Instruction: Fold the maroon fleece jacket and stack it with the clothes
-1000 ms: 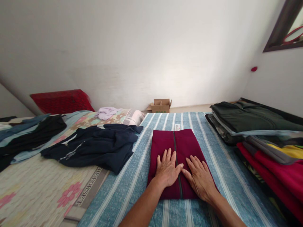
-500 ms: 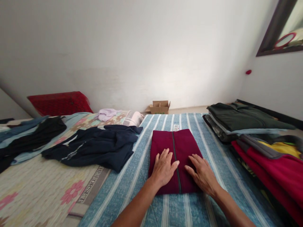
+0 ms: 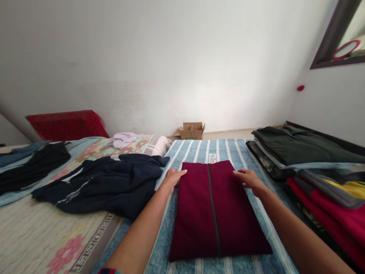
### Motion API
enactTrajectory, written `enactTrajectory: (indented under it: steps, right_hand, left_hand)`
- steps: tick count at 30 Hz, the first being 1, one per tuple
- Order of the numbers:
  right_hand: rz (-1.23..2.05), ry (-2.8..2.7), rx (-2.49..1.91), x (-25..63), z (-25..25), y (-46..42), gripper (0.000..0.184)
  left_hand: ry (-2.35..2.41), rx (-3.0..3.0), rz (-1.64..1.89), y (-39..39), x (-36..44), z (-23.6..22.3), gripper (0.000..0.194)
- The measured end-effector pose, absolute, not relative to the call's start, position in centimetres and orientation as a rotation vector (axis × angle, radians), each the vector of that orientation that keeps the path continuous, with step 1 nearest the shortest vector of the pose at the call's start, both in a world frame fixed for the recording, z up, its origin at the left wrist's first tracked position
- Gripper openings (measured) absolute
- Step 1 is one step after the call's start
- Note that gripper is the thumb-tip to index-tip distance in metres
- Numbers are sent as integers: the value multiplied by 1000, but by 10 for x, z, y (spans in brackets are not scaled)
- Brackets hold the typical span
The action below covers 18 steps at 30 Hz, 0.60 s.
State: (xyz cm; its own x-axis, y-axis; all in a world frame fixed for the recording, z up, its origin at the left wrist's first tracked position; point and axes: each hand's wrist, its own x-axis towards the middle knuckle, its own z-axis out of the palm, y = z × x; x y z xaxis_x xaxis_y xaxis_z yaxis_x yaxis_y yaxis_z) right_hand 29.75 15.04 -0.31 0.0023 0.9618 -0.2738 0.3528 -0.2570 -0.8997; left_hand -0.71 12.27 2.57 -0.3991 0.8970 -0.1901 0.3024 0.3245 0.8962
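Note:
A folded maroon zip jacket (image 3: 194,209) lies in front of me on the blue striped bed sheet, its dark zipper running down the middle. My left hand (image 3: 173,179) is at its far left corner, thumb on top and fingers at or beneath the edge. At the far right corner, my right hand (image 3: 249,179) pinches the edge in the same way, its fingertips partly hidden. Left of the jacket, a navy garment (image 3: 111,186) with white stripes lies loosely spread.
Stacked on the right are folded dark green clothes (image 3: 302,146) and red and grey clothes (image 3: 327,201). Black clothing (image 3: 34,167) and a lilac cloth (image 3: 124,140) lie to the left. Beyond the bed stand a cardboard box (image 3: 192,131) and a red object (image 3: 68,125) against the wall.
Both hands have gone from lying flat on the jacket's middle to its far corners, farther apart. The jacket appears larger, its near edge lower in view.

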Motion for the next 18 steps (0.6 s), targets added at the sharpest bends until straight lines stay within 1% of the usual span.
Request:
enactTrajectory:
  steps: [4, 10, 14, 18]
  right_hand:
    - [1379, -1278, -1663, 291, -9, 182, 38]
    - [1565, -1116, -1682, 287, -19, 217, 35]
    - [1737, -1038, -1569, 287, -21, 224, 29]
    - [1821, -997, -1418, 286, -16, 221, 16]
  left_hand:
    - [1762, 928, 1005, 141, -10, 22, 32]
    - [1548, 818, 915, 162, -19, 16, 40]
    - [1386, 771, 898, 167, -22, 11, 48]
    - [1315, 723, 895, 168, -21, 11, 43]
